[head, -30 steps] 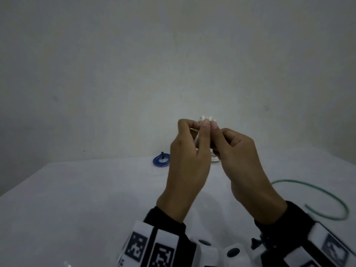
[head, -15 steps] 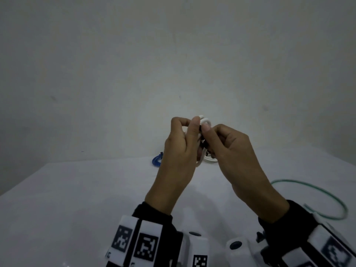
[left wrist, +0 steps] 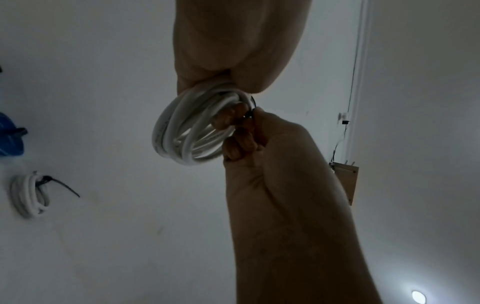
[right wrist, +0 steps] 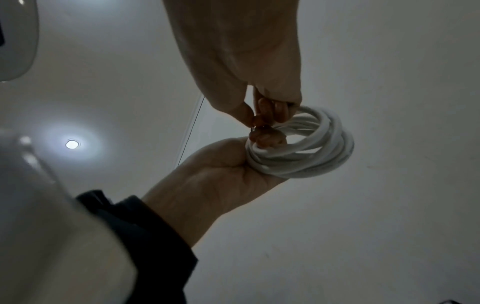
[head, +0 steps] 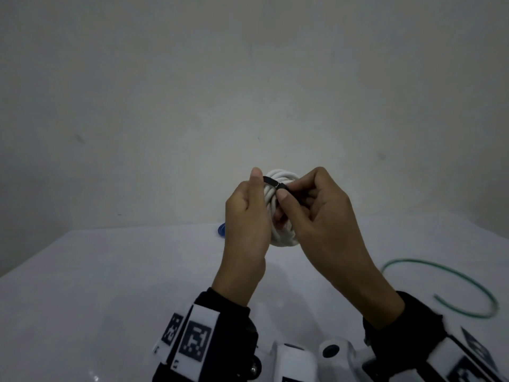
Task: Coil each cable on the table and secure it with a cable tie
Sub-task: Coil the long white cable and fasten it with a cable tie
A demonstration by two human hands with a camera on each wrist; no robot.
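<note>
White coil (head: 283, 208) now turned face-on, left fingers (head: 257, 179) gripping it, right fingers (head: 283, 194) pinching black tie (head: 271, 181).

Between the hands (head: 286, 213), a cable coil (head: 283, 232) hangs above the table (head: 110, 285); a loose cable (head: 451, 288) lies right.

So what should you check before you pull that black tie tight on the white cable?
1. White coil bunched together, no loop hanging out: ok.
2. Left hand grips the coil: ok.
3. Black cable tie wrapped across the strands: ok.
4. Right hand pinches the tie: ok.
5. Tie's tail threaded through its head: cannot tell, fingers hide it.
6. Green cable on the table coiled: not ok.
</note>
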